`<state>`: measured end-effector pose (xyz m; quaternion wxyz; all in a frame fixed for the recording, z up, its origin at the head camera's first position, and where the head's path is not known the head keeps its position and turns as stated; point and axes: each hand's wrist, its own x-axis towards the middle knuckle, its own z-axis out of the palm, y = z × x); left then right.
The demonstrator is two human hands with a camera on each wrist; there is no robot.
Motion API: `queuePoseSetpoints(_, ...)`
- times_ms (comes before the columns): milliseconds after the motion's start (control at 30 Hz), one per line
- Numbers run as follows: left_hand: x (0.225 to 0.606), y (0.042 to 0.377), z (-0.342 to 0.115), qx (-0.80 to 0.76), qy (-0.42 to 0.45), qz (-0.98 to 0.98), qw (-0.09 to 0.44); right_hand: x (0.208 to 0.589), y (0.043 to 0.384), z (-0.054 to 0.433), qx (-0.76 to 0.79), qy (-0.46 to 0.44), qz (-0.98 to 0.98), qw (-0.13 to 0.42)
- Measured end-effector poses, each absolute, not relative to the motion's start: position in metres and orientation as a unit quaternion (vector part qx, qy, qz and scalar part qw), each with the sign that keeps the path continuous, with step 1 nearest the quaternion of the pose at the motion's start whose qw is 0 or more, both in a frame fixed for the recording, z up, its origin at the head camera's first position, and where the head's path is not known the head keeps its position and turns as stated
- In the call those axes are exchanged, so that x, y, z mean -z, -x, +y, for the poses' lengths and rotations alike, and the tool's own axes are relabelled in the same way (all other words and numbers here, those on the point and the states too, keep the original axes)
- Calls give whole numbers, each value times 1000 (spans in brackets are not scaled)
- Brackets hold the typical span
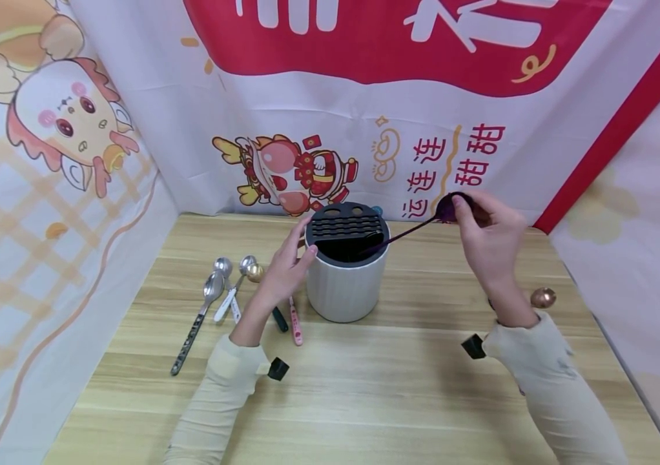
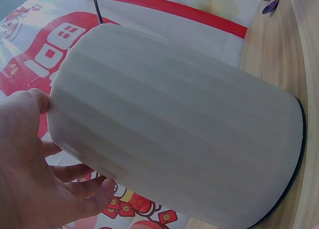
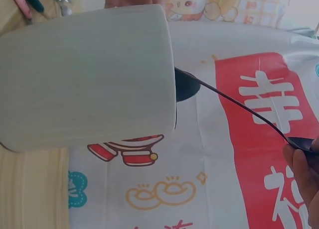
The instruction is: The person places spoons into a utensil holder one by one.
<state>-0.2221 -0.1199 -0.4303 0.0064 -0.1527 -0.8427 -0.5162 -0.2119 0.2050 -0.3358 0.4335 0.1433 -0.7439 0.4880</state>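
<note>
A white utensil holder (image 1: 344, 294) with a black slotted lid (image 1: 346, 226) stands upright on the table. My left hand (image 1: 285, 274) grips its left side near the rim; in the left wrist view the thumb and fingers (image 2: 84, 189) spread round the top edge. Over to the right, my right hand (image 1: 495, 239) pinches a dark purple spoon (image 1: 411, 230) at its bowl. The spoon's long thin handle slants down leftward into the large front opening of the lid, where its tip is hidden.
Left of the holder lie several spoons, among them a silver one with a dark patterned handle (image 1: 190, 342) and one with a pink handle (image 1: 296, 326). A copper-coloured spoon bowl (image 1: 543, 297) shows beyond the right wrist. Printed cloth (image 1: 190, 129) hangs behind the table (image 1: 365, 400).
</note>
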Motion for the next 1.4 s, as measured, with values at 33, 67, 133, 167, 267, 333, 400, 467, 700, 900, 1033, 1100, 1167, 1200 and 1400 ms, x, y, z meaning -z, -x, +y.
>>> queuePoseSetpoints(33,430,222,-120,516,153,-843,7,336,212,203,-483,-148,-746,433)
queuePoseSetpoints(67,431,222,-120,516,153,-843,7,336,213,202,-478,-152,-749,433)
queuePoseSetpoints(133,431,222,-120,515,153,-843,8,337,214,199,-472,-160,-751,432)
queuePoseSetpoints(167,431,222,-120,515,152,-844,9,337,215,197,-470,-162,-752,432)
queuePoseSetpoints(267,431,222,-120,515,151,-844,9,338,217,195,-459,-166,-757,435)
queuePoseSetpoints(333,431,222,-120,516,152,-843,8,337,218,193,-454,-166,-758,438)
queuePoseSetpoints(400,431,222,-120,515,149,-844,8,337,219,192,-447,-168,-761,440)
queuePoseSetpoints(467,432,222,-120,515,150,-844,7,336,220,190,-444,-170,-760,443)
queuePoseSetpoints(700,432,223,-121,515,154,-843,7,336,220,186,-407,-187,-777,443)
queuePoseSetpoints(900,433,224,-121,516,150,-843,8,339,223,179,-376,-206,-796,427)
queuePoseSetpoints(1033,433,223,-121,516,150,-843,8,342,225,174,-374,-204,-809,406)
queuePoseSetpoints(1100,433,223,-121,517,151,-842,8,343,226,172,-373,-203,-813,399)
queuePoseSetpoints(1167,433,223,-121,518,153,-842,8,344,227,171,-368,-204,-817,394)
queuePoseSetpoints(1200,433,223,-121,518,153,-841,8,344,227,170,-365,-203,-819,392)
queuePoseSetpoints(1400,432,223,-120,517,155,-842,10,346,228,166,-351,-208,-833,374)
